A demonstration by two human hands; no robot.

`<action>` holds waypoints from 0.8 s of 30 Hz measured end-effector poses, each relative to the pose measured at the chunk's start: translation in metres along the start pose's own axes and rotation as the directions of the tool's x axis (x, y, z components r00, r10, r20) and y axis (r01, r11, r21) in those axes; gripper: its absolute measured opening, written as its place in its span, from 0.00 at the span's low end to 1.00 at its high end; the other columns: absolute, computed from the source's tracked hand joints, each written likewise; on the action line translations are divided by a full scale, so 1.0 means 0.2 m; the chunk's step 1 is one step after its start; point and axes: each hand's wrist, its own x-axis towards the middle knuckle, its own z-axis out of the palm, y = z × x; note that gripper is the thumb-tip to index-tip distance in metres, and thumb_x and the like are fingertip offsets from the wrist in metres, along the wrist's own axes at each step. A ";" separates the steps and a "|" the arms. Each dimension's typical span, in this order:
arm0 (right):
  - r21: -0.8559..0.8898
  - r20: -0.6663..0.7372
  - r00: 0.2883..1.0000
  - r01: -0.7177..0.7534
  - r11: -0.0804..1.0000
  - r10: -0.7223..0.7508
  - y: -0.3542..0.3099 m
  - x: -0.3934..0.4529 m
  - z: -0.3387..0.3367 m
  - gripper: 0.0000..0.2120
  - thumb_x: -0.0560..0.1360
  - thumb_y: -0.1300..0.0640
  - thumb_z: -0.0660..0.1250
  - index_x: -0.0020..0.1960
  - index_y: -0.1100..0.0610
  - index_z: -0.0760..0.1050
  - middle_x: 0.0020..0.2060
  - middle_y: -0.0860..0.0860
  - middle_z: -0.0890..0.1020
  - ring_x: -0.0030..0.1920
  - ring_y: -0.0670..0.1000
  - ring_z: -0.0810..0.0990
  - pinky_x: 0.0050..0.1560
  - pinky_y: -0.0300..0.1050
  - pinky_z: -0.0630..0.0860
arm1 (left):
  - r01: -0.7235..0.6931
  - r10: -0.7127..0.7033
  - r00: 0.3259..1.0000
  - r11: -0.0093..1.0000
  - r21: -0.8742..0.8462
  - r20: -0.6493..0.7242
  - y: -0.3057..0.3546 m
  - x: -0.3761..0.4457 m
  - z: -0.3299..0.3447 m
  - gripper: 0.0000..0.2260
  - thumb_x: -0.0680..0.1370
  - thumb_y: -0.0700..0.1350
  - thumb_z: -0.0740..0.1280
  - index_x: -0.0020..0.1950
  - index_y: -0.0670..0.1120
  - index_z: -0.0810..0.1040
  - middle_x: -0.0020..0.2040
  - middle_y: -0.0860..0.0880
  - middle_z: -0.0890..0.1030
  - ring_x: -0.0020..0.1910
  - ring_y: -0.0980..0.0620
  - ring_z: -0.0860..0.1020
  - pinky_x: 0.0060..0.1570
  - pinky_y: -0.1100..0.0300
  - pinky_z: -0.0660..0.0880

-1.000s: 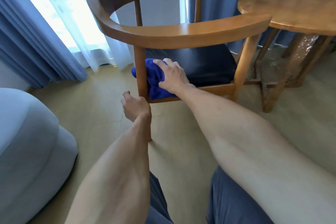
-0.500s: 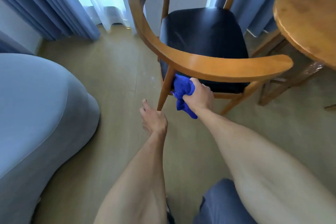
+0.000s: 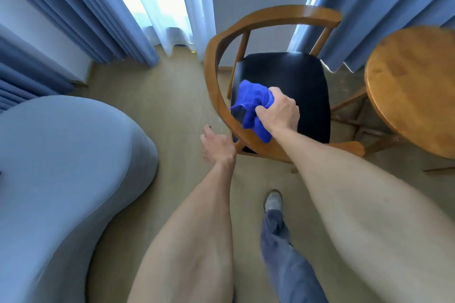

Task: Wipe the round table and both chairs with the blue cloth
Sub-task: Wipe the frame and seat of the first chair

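The right hand [image 3: 279, 112] is closed in a fist around the bunched blue cloth [image 3: 253, 106], holding it over the left front part of the black seat [image 3: 295, 86] of the chair [image 3: 216, 76], just inside the curved wooden armrest. The left hand [image 3: 216, 147] carries nothing, its fingers loosely extended beside the armrest; contact with the wood cannot be confirmed. The step in hand appears to be wiping the seat. Flatten the cloth under the palm for wider contact, work in overlapping strokes from back to front, and steady the armrest with the free hand. The round surface [image 3: 416, 86] stands just right of the chair.
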 end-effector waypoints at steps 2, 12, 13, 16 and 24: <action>-0.012 -0.012 1.000 -0.014 1.000 0.014 0.01 0.21 0.08 0.19 0.68 0.53 0.67 0.59 0.50 0.73 0.47 0.54 0.79 0.47 0.58 0.78 0.44 0.47 0.73 | 0.009 -0.009 1.000 1.000 0.021 -0.012 0.03 0.09 0.14 0.21 0.79 0.40 0.57 0.72 0.49 0.68 0.63 0.44 0.76 0.60 0.42 0.75 0.55 0.53 0.69; 0.052 0.435 0.900 0.006 0.999 -0.028 0.43 0.84 0.69 0.20 0.76 0.38 0.57 0.61 0.46 0.77 0.48 0.52 0.82 0.54 0.58 0.78 0.55 0.51 0.74 | 0.381 -0.371 0.925 0.898 -0.219 0.086 -0.16 0.62 0.71 0.09 0.79 0.47 0.61 0.56 0.47 0.78 0.54 0.42 0.81 0.53 0.42 0.79 0.58 0.46 0.76; 0.060 0.424 0.906 -0.017 0.998 -0.010 0.44 0.86 0.74 0.20 0.78 0.39 0.54 0.58 0.47 0.77 0.46 0.53 0.82 0.52 0.59 0.78 0.53 0.51 0.74 | 0.391 -0.363 0.920 0.867 -0.310 0.144 -0.17 0.64 0.73 0.05 0.77 0.48 0.63 0.48 0.50 0.77 0.49 0.45 0.81 0.49 0.46 0.81 0.56 0.46 0.77; 0.024 0.273 0.961 -0.058 0.998 0.049 0.49 0.91 0.85 0.15 0.80 0.51 0.52 0.57 0.53 0.75 0.45 0.56 0.82 0.50 0.61 0.77 0.48 0.51 0.69 | 0.311 -0.209 0.928 0.889 -0.335 0.308 -0.18 0.69 0.77 0.10 0.79 0.58 0.63 0.58 0.57 0.76 0.59 0.54 0.77 0.55 0.62 0.77 0.61 0.55 0.72; -0.341 0.013 0.996 0.084 0.936 -0.085 0.64 0.97 1.04 0.23 0.76 0.60 0.55 0.70 0.54 0.69 0.71 0.58 0.69 0.73 0.60 0.64 0.70 0.59 0.59 | -0.866 0.718 0.500 0.400 0.300 0.485 -0.10 1.00 0.92 0.42 0.72 0.73 0.58 0.80 0.52 0.56 0.79 0.38 0.50 0.78 0.40 0.54 0.69 0.47 0.60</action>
